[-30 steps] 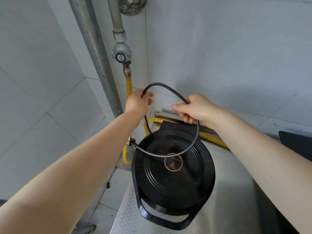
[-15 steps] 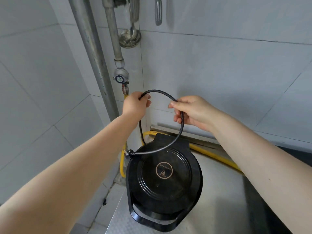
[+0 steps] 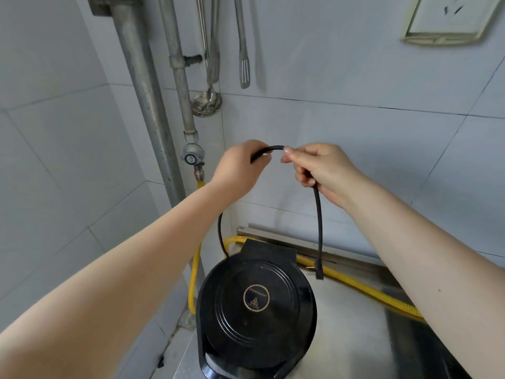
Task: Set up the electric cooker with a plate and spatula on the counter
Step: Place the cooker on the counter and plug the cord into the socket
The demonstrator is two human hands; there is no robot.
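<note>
A round black electric cooker with its lid closed sits on the steel counter near the left edge. Its black power cord runs up from behind the cooker to both hands. My left hand and my right hand pinch the cord close together above the cooker. The cord's plug end hangs free below my right hand. A slotted metal spatula hangs on the tiled wall above. No plate is in view.
A metal ladle hangs beside two grey pipes with a gas valve. A yellow gas hose runs along the counter's back. A wall socket sits at the top right. A dark hob edge lies at right.
The loop of cord over the cooker has been undone and the plug end now hangs loose. Both hands have risen and drawn together. The view has tilted up, showing the utensils and the socket.
</note>
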